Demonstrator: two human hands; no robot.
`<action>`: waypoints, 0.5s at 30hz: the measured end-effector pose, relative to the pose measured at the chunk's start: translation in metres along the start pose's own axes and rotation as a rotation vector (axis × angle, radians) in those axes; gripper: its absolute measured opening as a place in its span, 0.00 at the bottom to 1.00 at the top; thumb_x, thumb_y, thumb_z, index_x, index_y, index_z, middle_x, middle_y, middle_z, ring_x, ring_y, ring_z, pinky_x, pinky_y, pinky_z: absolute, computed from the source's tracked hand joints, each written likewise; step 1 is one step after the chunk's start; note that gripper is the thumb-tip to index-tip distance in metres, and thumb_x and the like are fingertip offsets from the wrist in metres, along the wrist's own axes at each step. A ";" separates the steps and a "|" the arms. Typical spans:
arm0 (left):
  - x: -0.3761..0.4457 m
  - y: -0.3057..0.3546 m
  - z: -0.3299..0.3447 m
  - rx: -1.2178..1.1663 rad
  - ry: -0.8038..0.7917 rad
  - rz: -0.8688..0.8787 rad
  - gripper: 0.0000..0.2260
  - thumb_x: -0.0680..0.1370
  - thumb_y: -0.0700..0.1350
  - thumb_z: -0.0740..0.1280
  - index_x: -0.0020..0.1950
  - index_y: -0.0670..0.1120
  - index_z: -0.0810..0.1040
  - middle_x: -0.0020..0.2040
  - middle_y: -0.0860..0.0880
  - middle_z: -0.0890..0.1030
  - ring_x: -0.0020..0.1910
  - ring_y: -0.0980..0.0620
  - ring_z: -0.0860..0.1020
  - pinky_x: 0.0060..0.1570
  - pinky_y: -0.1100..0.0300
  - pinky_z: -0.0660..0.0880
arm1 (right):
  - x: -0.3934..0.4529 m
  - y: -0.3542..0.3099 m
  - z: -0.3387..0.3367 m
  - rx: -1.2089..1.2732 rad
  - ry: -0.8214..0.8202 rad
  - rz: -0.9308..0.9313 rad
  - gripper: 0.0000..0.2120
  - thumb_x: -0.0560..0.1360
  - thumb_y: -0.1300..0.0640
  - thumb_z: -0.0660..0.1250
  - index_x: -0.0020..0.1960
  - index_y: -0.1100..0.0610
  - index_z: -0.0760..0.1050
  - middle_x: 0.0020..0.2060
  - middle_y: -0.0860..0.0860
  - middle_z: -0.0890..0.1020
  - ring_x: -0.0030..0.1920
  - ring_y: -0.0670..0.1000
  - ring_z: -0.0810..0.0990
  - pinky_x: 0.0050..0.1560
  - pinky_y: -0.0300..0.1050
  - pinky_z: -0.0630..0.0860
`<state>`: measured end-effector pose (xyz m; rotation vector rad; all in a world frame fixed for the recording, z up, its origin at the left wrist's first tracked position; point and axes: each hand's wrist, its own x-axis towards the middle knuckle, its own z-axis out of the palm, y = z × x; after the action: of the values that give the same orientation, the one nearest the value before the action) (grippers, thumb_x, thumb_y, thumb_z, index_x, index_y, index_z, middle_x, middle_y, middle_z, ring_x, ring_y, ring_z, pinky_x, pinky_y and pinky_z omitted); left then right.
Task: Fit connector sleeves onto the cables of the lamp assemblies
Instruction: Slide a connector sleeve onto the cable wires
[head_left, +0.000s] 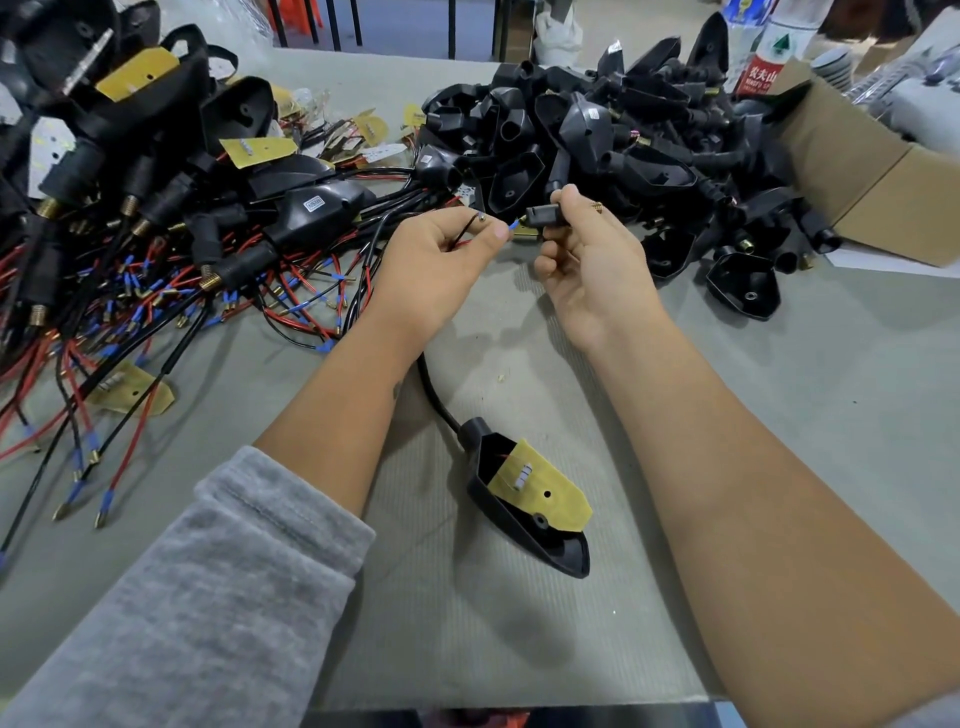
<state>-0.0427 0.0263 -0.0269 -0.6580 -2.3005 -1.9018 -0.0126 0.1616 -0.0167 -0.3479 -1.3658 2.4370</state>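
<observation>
I see even, diffuse overhead lighting; soft shadows fall beneath both forearms on the table (779, 415). Centre is sharp. Wide-angle distortion bends the edges; far background slightly blurred.

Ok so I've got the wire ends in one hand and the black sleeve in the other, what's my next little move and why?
Probably bring the connector sleeve in your right hand leftward onto the blue-tipped wire end pinched by your left hand. The tip sits just short of the sleeve's opening and roughly in line with it. The lamp housing lies loose on the table, so its cable has slack.
</observation>
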 end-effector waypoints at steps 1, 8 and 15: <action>0.000 0.001 0.000 -0.003 -0.007 0.006 0.06 0.79 0.45 0.68 0.43 0.50 0.82 0.35 0.50 0.76 0.37 0.53 0.70 0.39 0.62 0.68 | 0.000 0.000 0.000 -0.002 0.000 -0.001 0.06 0.80 0.58 0.65 0.46 0.59 0.75 0.35 0.53 0.75 0.29 0.46 0.71 0.29 0.37 0.69; -0.001 0.002 0.000 -0.011 -0.039 0.002 0.05 0.79 0.44 0.67 0.46 0.46 0.82 0.35 0.51 0.76 0.36 0.58 0.70 0.39 0.68 0.68 | 0.003 -0.002 -0.002 -0.030 0.006 0.060 0.10 0.80 0.54 0.64 0.43 0.59 0.76 0.29 0.50 0.73 0.27 0.45 0.69 0.27 0.36 0.68; 0.001 0.000 0.000 0.025 0.017 -0.043 0.06 0.78 0.45 0.67 0.41 0.51 0.77 0.35 0.47 0.74 0.34 0.55 0.70 0.37 0.60 0.68 | -0.003 0.002 0.002 -0.251 -0.108 0.008 0.07 0.80 0.56 0.65 0.46 0.59 0.76 0.29 0.50 0.72 0.28 0.46 0.70 0.28 0.38 0.68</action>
<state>-0.0437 0.0262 -0.0264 -0.5923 -2.3424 -1.8852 -0.0112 0.1585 -0.0170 -0.2847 -1.7258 2.3233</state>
